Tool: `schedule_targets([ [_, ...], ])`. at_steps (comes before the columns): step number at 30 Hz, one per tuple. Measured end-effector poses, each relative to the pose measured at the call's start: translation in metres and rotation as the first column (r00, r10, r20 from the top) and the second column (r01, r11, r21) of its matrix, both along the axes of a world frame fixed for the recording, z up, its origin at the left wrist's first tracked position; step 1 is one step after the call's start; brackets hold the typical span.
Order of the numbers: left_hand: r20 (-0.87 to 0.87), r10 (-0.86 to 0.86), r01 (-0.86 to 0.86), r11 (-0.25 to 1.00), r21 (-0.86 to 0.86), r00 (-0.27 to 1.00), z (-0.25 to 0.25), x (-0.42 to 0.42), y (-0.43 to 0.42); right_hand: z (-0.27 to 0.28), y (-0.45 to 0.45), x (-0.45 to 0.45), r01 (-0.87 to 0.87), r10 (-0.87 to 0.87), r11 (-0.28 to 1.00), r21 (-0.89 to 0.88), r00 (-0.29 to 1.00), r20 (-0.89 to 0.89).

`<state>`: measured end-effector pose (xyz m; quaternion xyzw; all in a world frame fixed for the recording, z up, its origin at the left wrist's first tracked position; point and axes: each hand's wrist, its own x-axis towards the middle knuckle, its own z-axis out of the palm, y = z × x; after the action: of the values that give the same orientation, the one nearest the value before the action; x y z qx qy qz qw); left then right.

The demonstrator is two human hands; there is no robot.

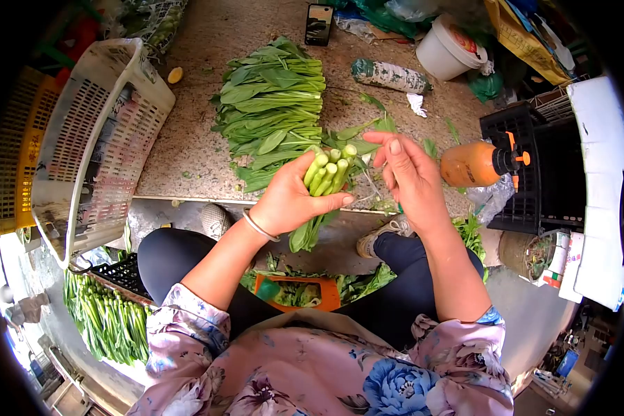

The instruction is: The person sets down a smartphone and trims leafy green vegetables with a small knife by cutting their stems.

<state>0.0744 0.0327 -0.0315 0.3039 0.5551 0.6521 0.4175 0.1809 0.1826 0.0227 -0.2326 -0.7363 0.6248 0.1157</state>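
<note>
My left hand (289, 196) is closed around a bunch of leafy greens (328, 172), the pale cut stem ends facing up and the leaves hanging below the fist. Just right of those stems is my right hand (410, 170), its fingers loosely stretched and apart. A thin pale line and a small green bit show near its palm; I cannot make out what they are. Beyond my left hand, a stack of similar greens (274, 104) lies on the speckled table (194, 90), stems toward the right. Loose leaves (357, 130) lie behind the bunch.
An orange spray bottle (469, 165) stands right, before a black crate (516, 201). A white bucket (445, 52), a wrapped roll (390, 75) and a phone (319, 25) are at the back. A white basket (97, 132) leans left. An orange container (331, 294) with greens sits between my legs.
</note>
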Motion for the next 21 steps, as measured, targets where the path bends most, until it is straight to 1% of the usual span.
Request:
schedule_targets([
  [1, 0.054, -0.026, 0.025, 1.000, 0.016, 0.998, 0.004, -0.001, -0.001, -0.002, 0.000, 0.002, -0.058, 0.058, 0.998, -0.034, 0.998, 0.012],
  [2, 0.042, -0.049, 0.049, 0.999, 0.002, 0.998, 0.007, -0.003, -0.002, -0.002, 0.000, 0.004, -0.114, 0.116, 0.991, -0.068, 0.993, 0.022],
  [3, 0.042, -0.053, 0.053, 0.999, 0.001, 0.998, 0.006, -0.004, -0.003, -0.003, -0.002, 0.006, -0.110, 0.112, 0.991, -0.069, 0.993, 0.022],
  [5, 0.091, -0.059, 0.056, 0.998, 0.037, 0.994, 0.005, -0.006, -0.005, -0.003, -0.006, 0.009, -0.200, 0.200, 0.980, -0.010, 0.980, -0.018],
  [6, 0.060, -0.085, 0.086, 0.996, -0.009, 0.995, 0.006, -0.008, -0.007, -0.004, -0.007, 0.010, -0.229, 0.229, 0.973, 0.009, 0.973, -0.030],
  [8, 0.086, -0.095, 0.094, 0.995, 0.020, 0.992, 0.008, -0.008, -0.008, -0.007, -0.007, 0.012, -0.281, 0.279, 0.959, -0.022, 0.958, -0.071],
  [9, 0.113, -0.106, 0.100, 0.994, 0.051, 0.988, 0.008, -0.008, -0.008, -0.005, -0.008, 0.012, -0.291, 0.288, 0.956, -0.047, 0.956, -0.055],
  [10, 0.091, -0.112, 0.105, 0.991, 0.078, 0.990, 0.006, -0.009, -0.008, -0.003, -0.008, 0.013, -0.300, 0.298, 0.951, -0.071, 0.954, -0.039],
  [14, 0.067, -0.156, 0.149, 0.983, 0.107, 0.985, 0.007, -0.011, -0.010, -0.005, -0.008, 0.012, -0.312, 0.309, 0.949, -0.045, 0.950, -0.047],
  [16, 0.137, -0.156, 0.146, 0.986, 0.079, 0.978, 0.008, -0.011, -0.012, -0.002, -0.005, 0.012, -0.355, 0.355, 0.930, -0.093, 0.935, -0.020],
  [17, 0.137, -0.156, 0.146, 0.986, 0.078, 0.978, 0.009, -0.012, -0.013, -0.001, -0.004, 0.011, -0.355, 0.355, 0.930, -0.094, 0.935, -0.019],
  [19, 0.214, -0.167, 0.156, 0.986, 0.066, 0.963, 0.010, -0.013, -0.016, 0.000, -0.003, 0.011, -0.363, 0.365, 0.899, -0.247, 0.930, -0.038],
  [21, 0.211, -0.197, 0.188, 0.980, 0.064, 0.957, 0.007, -0.015, -0.017, -0.002, 0.001, 0.010, -0.382, 0.384, 0.895, -0.231, 0.922, -0.038],
])
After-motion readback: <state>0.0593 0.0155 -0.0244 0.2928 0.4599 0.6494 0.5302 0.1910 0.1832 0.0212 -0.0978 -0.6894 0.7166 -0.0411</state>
